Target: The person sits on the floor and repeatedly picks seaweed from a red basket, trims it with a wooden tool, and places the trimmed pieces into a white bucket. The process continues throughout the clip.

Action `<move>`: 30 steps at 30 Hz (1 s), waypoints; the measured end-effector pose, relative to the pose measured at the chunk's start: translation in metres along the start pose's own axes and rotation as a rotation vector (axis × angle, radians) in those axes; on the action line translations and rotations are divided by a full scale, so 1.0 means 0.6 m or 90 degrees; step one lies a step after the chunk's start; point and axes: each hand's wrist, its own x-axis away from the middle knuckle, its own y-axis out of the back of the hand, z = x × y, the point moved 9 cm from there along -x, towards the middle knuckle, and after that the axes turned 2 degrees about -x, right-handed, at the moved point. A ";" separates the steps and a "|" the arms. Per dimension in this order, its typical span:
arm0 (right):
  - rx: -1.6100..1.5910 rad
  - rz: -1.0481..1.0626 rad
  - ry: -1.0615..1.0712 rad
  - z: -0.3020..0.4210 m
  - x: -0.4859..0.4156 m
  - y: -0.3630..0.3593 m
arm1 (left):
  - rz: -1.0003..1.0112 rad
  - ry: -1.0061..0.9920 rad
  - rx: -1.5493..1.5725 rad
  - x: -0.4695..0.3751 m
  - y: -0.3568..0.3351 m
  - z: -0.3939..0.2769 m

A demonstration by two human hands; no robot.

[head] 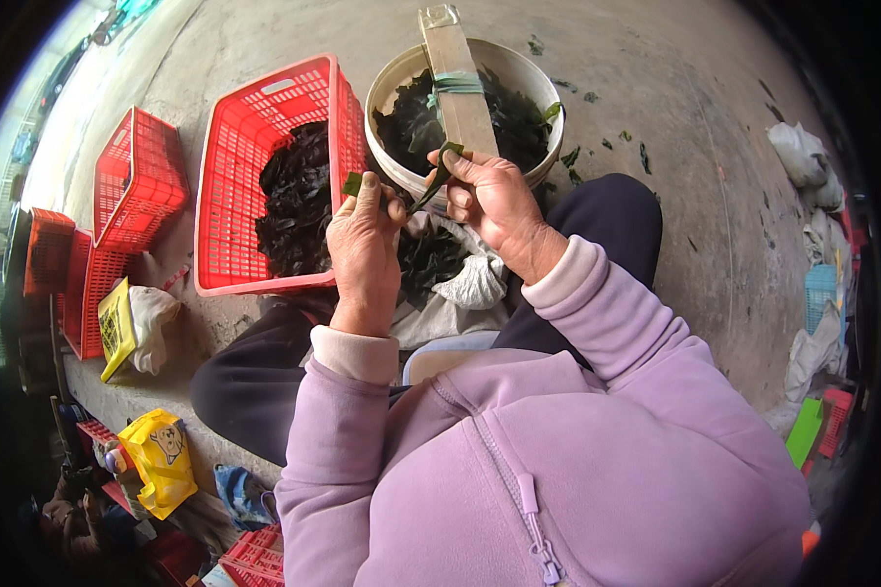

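Both my hands hold a narrow dark green strip of seaweed (432,192) between them. My left hand (367,249) pinches one part, with a short green end poking out by the thumb. My right hand (495,202) grips the strip's upper end between thumb and fingers. Beyond my hands stands a round white bucket (550,84) holding dark seaweed, with a board (459,73) across it, tied round with green cord. Left of the bucket, a red plastic crate (227,169) holds a dark heap of seaweed (297,198). More seaweed lies on a white woven sack (473,282) between my knees.
More red crates (139,180) stand at the left beside a yellow sign-like packet (117,326). A yellow bag (158,462) is at the lower left, near another person (81,513). Seaweed scraps (644,157) lie on the concrete floor. White sacks (800,154) line the right edge.
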 end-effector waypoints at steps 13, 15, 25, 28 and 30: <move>0.703 0.214 0.485 0.059 0.051 -0.096 | 0.083 -0.072 -0.467 0.022 -0.032 -0.010; 0.635 0.171 0.468 0.065 0.041 -0.082 | 0.028 0.014 -0.361 0.021 -0.008 0.003; 0.231 0.114 -0.146 -0.030 0.005 -0.015 | 0.066 -0.375 -0.601 0.046 -0.036 -0.059; 0.359 0.166 -0.071 -0.018 0.009 -0.033 | 0.112 -0.244 -0.467 0.036 -0.030 -0.041; 0.412 0.215 -0.036 -0.013 0.014 -0.046 | 0.087 -0.233 -0.461 0.033 -0.023 -0.045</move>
